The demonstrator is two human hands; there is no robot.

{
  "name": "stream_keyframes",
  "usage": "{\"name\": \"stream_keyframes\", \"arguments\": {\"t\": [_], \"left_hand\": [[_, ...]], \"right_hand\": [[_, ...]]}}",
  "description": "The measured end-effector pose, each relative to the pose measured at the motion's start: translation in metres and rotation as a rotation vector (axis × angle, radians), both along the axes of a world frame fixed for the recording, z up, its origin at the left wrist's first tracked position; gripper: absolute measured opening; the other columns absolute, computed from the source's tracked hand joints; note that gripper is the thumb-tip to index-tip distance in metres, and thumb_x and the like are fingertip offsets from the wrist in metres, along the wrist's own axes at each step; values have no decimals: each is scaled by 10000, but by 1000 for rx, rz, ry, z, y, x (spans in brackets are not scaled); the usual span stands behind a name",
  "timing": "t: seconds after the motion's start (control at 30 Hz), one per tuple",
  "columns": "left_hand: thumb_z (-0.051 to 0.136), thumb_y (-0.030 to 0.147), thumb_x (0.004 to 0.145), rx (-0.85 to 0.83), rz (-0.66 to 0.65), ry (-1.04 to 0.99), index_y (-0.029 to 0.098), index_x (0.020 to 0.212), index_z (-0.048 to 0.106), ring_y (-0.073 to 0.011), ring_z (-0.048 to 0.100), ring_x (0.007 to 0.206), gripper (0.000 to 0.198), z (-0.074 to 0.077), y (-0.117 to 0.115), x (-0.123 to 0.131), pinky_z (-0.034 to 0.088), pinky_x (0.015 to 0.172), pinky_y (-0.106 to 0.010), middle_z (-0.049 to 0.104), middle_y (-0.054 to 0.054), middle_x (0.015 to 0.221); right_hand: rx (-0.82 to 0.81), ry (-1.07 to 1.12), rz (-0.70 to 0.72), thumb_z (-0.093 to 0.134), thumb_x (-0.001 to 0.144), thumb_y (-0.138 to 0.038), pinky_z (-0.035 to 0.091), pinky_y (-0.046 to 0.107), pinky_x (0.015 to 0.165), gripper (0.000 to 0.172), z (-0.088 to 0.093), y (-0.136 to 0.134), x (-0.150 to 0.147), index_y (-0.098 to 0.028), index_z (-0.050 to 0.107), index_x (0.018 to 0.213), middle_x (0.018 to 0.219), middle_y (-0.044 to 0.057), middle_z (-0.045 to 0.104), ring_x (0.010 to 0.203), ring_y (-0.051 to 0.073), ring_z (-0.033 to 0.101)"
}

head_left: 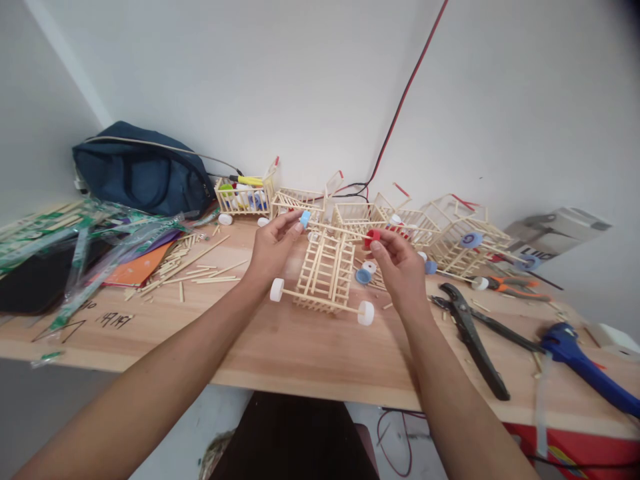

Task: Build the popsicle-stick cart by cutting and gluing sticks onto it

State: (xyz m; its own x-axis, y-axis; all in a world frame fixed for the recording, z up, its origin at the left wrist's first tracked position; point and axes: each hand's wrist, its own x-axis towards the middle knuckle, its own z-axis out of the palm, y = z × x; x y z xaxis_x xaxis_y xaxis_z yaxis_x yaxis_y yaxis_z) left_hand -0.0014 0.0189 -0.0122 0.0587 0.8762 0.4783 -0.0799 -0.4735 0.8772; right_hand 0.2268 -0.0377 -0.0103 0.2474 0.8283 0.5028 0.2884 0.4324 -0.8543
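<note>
In the middle of the head view, a small cart [327, 270] built from thin wooden sticks is tipped so that its slatted underside faces me. White bottle caps form wheels on its near axle, one cap [277, 289] at the left end and another cap [366, 313] at the right. My left hand [277, 243] pinches a light blue bottle cap [305, 219] at the far axle's left end. At that axle's other end, my right hand [400, 260] has its thumb and fingers closed on a red bottle cap [373, 238].
More stick carts [244, 199] stand along the wall, one filled with caps. Loose sticks [200, 273] and a dark blue bag [145, 170] lie left. On the right are black-handled pliers [473, 340], orange-handled pliers [515, 287] and a blue glue gun [590, 367].
</note>
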Motion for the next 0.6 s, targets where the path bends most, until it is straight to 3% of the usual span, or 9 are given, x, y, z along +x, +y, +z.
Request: {"name": "stream_keyframes", "arguments": {"t": [0.6], "left_hand": [[659, 353, 861, -4, -2, 5, 161, 1169, 696, -238, 662, 1158, 365, 2, -1, 0, 494, 1060, -422, 699, -116, 1263]], "right_hand": [[24, 9, 6, 717, 831, -461, 616, 322, 720, 312, -3, 2, 1, -239, 700, 1051, 990, 40, 737, 868, 169, 696]]}}
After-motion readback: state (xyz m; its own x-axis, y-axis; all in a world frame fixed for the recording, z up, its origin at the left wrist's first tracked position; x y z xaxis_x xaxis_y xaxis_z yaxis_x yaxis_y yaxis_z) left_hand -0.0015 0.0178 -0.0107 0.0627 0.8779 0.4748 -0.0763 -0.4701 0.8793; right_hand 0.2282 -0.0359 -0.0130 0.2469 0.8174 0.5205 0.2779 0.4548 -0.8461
